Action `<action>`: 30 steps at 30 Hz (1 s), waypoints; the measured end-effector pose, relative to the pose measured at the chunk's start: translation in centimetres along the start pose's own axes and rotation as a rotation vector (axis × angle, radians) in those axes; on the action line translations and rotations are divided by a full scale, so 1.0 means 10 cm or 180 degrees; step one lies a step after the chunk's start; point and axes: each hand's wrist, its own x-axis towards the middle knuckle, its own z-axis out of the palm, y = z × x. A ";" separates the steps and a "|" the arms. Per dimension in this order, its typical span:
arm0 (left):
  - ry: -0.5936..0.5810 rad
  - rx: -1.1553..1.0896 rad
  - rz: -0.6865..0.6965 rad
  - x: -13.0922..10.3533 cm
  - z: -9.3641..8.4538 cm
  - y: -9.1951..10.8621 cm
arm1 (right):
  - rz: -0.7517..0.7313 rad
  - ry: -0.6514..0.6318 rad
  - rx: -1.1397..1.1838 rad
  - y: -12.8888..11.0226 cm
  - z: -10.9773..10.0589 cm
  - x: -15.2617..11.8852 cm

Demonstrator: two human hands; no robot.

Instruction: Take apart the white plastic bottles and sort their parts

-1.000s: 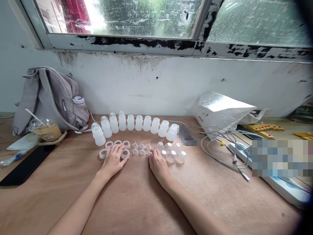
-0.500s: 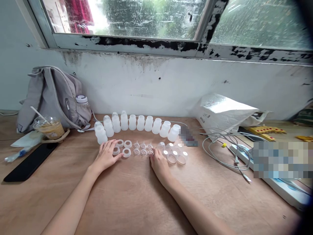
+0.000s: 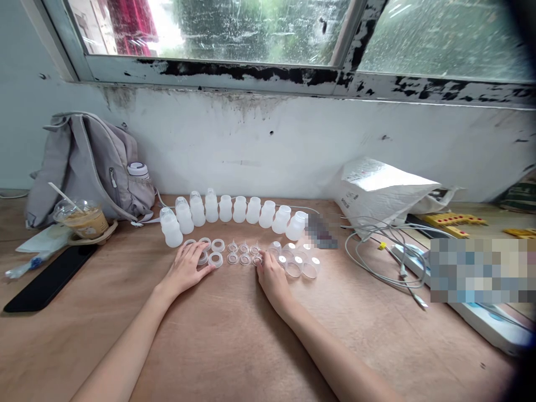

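Observation:
My left hand [image 3: 187, 269] lies over the left end of a group of frosted screw rings [image 3: 215, 260], fingers spread, thumb beside the nearest ring. It partly covers some of the rings. Two short rows of clear bottle nipples [image 3: 244, 259] stand to the right of the rings. At their right end is my right hand [image 3: 273, 277], its fingertips against a nipple and close to the transparent caps [image 3: 293, 269]. These fingers look bent but loose, gripping nothing that I can see. Behind, frosted baby bottles [image 3: 240, 210] stand in a curved row; several at the left wear clear caps.
At left are a grey backpack [image 3: 84, 162], an iced drink cup [image 3: 86, 220] and a black phone [image 3: 50, 279]. A white bag [image 3: 377, 190], coiled cables [image 3: 364, 257] and a white power strip [image 3: 477, 318] lie at right. A wall with a window rises behind.
The left hand's fingers have shifted slightly, showing more of a ring at the far left. My right hand stays nearly in place. The view has moved a little.

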 end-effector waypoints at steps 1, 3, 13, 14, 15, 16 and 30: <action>-0.0004 0.0007 -0.0007 0.00 0.00 0.00 | 0.0006 -0.0005 0.0021 0.00 0.00 0.00; -0.0008 0.0020 -0.0014 0.00 0.00 0.01 | 0.0014 -0.0011 0.0068 0.01 0.00 0.00; 0.0100 0.0060 0.0130 0.01 0.00 0.02 | 0.0029 -0.0044 0.0029 0.01 0.01 0.02; 0.0113 0.0071 0.0155 0.01 -0.01 0.03 | 0.0017 -0.0027 0.0036 0.01 0.02 0.02; 0.0131 0.0080 0.0180 0.01 -0.02 0.03 | 0.0004 -0.0002 0.0056 0.01 0.02 0.01; 0.0158 0.0085 0.0201 0.01 -0.03 0.04 | -0.0011 0.0026 0.0082 0.01 0.02 0.01; 0.0842 -0.0002 -0.0663 0.66 -0.22 0.22 | -0.0411 0.0352 -0.0003 -0.07 -0.10 -0.10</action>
